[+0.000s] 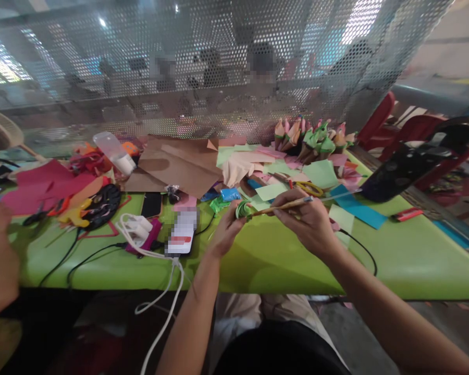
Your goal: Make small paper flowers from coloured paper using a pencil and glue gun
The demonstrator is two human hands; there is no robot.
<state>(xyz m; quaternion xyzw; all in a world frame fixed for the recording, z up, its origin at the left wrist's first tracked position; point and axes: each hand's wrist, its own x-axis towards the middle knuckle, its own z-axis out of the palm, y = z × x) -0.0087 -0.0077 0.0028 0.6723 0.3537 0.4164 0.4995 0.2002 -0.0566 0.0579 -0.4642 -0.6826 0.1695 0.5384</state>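
Closely pinched: paper (243, 210).
My left hand (227, 229) seemingly steadies it for the stick (263, 211) my right hand (310, 224) grips at three o'clock.

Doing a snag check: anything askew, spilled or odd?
Yes: the white cable droops over the table edge in a loose loop, a possible snag. No spill visible; the green roll in the left hand shows no obvious damage.

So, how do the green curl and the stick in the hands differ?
Colour: the curl is green, while the stick is mostly tan.
Shape: the curl is rounded and wound; the stick is long, straight and thin.
Hold: the curl is in the left hand, the stick in the right hand.
Shared: both are held, close together.
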